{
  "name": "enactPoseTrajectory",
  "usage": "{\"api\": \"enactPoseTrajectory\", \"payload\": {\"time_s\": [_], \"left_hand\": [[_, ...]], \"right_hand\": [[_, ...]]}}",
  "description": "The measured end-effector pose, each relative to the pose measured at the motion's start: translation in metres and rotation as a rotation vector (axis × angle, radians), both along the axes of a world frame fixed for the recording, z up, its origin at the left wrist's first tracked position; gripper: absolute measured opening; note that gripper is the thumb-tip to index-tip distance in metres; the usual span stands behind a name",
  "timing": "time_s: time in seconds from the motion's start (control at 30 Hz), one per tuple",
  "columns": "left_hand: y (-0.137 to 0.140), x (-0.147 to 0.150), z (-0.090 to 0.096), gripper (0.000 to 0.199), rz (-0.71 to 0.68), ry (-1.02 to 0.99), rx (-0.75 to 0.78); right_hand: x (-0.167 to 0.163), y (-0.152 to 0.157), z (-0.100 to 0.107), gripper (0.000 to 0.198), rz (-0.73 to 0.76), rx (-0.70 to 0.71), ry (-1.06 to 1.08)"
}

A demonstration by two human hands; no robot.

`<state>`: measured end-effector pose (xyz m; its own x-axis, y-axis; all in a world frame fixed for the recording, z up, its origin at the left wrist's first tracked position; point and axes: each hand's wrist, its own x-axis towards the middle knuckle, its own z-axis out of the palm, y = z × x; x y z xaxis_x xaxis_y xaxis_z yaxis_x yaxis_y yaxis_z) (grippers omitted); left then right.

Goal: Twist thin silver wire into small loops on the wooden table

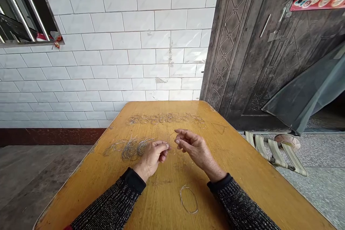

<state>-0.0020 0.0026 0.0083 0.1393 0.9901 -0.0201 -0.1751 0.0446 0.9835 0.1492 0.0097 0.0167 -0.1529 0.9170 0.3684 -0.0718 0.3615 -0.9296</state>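
Note:
Over the middle of the wooden table, my left hand (154, 156) is closed, thumb against forefinger, on a thin wire (173, 148). My right hand (194, 148) is just to its right, its thumb and a finger closed at the other side of that wire while the forefinger stretches out above. The wire is so fine that its full shape is hard to make out. Beside my left hand lie tangled coils of silvery wire (129, 150), partly behind the hand. Nearer to me, a single wire loop (188, 199) rests on the tabletop.
A row of thin wire rings (164, 118) lies across the far part of the table (167, 181). A bent strand (219, 128) is near its right edge. White tiled wall stands behind; a dark carved door (242, 61) and a strapped folding stool (275, 152) are at right.

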Motion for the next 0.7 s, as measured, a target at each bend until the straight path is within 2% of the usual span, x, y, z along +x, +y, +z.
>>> {"api": "enactPoseTrajectory", "payload": {"time_s": [0.1, 0.23, 0.47, 0.6, 0.7], "left_hand": [[-0.0004, -0.0003, -0.0011, 0.01, -0.059, 0.042, -0.02], [-0.0015, 0.0001, -0.0014, 0.012, -0.098, 0.118, -0.002], [-0.0052, 0.001, 0.0029, 0.015, -0.086, 0.386, 0.105], [-0.0048, -0.0003, 0.0033, 0.017, -0.075, 0.685, 0.376], [-0.0032, -0.0007, 0.0001, 0.018, -0.054, 0.872, 0.582]], "right_hand": [[0.0032, 0.0016, -0.0001, 0.014, -0.032, 0.058, -0.06], [0.0062, 0.0033, 0.0011, 0.008, -0.088, 0.222, -0.061], [0.0089, 0.0023, 0.0025, 0.011, -0.07, 0.172, -0.07], [0.0074, 0.0029, 0.0008, 0.021, -0.106, 0.074, -0.015], [0.0075, 0.0014, 0.0011, 0.026, -0.108, 0.083, -0.104]]}}
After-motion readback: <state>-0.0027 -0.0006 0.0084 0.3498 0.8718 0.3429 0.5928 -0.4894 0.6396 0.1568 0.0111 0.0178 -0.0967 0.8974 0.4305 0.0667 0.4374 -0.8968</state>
